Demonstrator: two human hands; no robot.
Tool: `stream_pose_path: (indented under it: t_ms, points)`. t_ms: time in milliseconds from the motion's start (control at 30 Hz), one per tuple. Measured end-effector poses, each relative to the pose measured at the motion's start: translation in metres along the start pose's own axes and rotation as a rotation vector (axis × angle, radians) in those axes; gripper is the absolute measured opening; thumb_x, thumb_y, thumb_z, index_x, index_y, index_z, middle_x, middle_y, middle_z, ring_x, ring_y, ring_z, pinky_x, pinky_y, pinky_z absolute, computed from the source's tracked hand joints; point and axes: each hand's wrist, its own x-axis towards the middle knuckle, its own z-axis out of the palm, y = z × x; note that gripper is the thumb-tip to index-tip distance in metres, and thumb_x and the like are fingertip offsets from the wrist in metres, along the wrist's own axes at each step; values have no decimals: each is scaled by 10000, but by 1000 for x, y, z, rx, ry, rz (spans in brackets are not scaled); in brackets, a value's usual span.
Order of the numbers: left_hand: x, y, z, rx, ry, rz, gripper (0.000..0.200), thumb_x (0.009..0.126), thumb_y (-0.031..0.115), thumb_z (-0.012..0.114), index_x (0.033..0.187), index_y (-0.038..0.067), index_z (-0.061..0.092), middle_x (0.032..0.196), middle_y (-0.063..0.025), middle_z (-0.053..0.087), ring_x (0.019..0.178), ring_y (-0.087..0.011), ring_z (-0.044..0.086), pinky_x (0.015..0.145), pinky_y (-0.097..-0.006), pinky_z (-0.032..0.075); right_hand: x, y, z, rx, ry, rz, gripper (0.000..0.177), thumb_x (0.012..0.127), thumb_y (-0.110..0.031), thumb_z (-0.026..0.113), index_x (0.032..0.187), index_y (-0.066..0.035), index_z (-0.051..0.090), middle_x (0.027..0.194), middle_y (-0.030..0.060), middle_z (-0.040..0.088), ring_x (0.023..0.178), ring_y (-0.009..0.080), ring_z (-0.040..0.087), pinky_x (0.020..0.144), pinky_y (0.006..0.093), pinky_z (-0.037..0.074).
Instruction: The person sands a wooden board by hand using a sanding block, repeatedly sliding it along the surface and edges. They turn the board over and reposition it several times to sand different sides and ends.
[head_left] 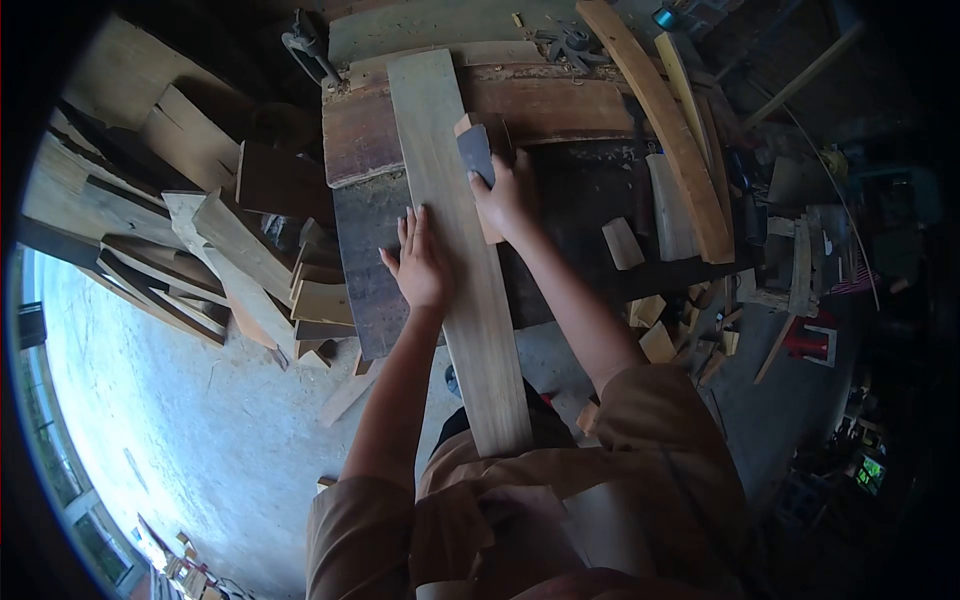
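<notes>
A long pale wooden board (480,330) runs from the far side of the workbench (365,255) back to my waist. My left hand (420,268) lies flat on its left edge, fingers stretched out and slightly apart. Across the board, my right hand (508,196) grips a sanding block (474,152), a wooden block with dark grey sandpaper around it. The block stands tilted at the board's right edge; whether its face presses on the wood cannot be made out. My right fingers are partly hidden behind the block.
A curved wooden piece (668,130) lies along the bench's right side, near a small wood block (623,244). A metal clamp (308,48) stands at the far left corner. Stacked boards (235,235) crowd the left; offcuts (660,342) litter the floor at right.
</notes>
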Motion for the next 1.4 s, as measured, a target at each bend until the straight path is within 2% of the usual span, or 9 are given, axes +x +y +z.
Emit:
stream_pose_path:
  t_ms: [200, 333, 500, 767, 1033, 1100, 1233, 1367, 1400]
  points:
    - [1, -3, 3, -11, 37, 13, 447, 884, 185, 345, 1332, 187, 350, 1373, -48, 359, 1305, -212, 265, 1031, -553, 54, -215, 9, -65, 35, -231, 68, 564, 778, -220, 608, 1252, -12, 383, 1222, 304, 311, 1103, 444, 385, 918, 451, 357]
    - [-1, -3, 4, -17, 45, 19, 477, 857, 190, 362, 1334, 188, 345, 1369, -51, 365, 1300, -228, 272, 1035, -551, 62, -272, -1, -85, 4, -238, 8, 632, 755, -203, 622, 1298, -34, 345, 1231, 306, 304, 1100, 445, 386, 916, 446, 364]
    - [1, -3, 3, -18, 64, 26, 490, 846, 186, 371, 1335, 183, 342, 1362, -58, 375, 1294, -244, 285, 1036, -541, 84, -210, -6, -67, -95, -173, -24, 634, 747, -221, 621, 1315, -119, 360, 1223, 287, 335, 1083, 426, 420, 895, 441, 386]
    - [-1, -4, 3, -57, 81, 34, 409, 903, 186, 365, 1311, 177, 382, 1336, -78, 406, 1279, -236, 313, 1033, -514, 102, 3, -27, 2, -225, -73, -2, 613, 759, -290, 590, 1323, -206, 365, 1264, 283, 340, 1110, 414, 425, 879, 434, 412]
    - [-1, -1, -1, -37, 54, 19, 450, 872, 181, 385, 1322, 183, 372, 1334, -65, 412, 1274, -232, 325, 1038, -499, 107, 176, -30, 37, -186, -67, 159, 640, 783, -368, 549, 1349, -175, 318, 1118, 256, 472, 1022, 363, 505, 830, 403, 446]
    - [0, -3, 0, -39, 53, 14, 464, 863, 172, 392, 1326, 186, 367, 1339, -59, 406, 1277, -227, 320, 1038, -498, 109, 187, -24, 33, -35, -83, 152, 591, 794, -369, 539, 1312, -133, 376, 1117, 265, 467, 1012, 374, 505, 826, 406, 448]
    - [-1, -1, -1, -64, 57, 20, 459, 864, 172, 393, 1322, 188, 373, 1336, -56, 410, 1276, -230, 321, 1037, -500, 113, 159, -18, 28, -162, -147, 65, 508, 801, -351, 539, 1222, -76, 466, 1169, 300, 422, 1060, 409, 460, 894, 416, 401]
    - [-1, 1, -2, -82, 79, 17, 449, 860, 168, 394, 1309, 184, 392, 1323, -62, 425, 1272, -239, 326, 1038, -498, 121, 51, -11, 10, -151, -92, -2, 475, 792, -324, 567, 1179, -55, 505, 1235, 328, 347, 1115, 435, 402, 946, 422, 348]
    - [-1, 1, -3, -89, 82, 24, 449, 860, 168, 394, 1309, 184, 392, 1323, -62, 425, 1272, -239, 326, 1038, -498, 121, 18, -11, 2, -214, -110, -25, 448, 779, -292, 583, 1177, -103, 508, 1256, 268, 360, 1119, 397, 410, 904, 433, 387]
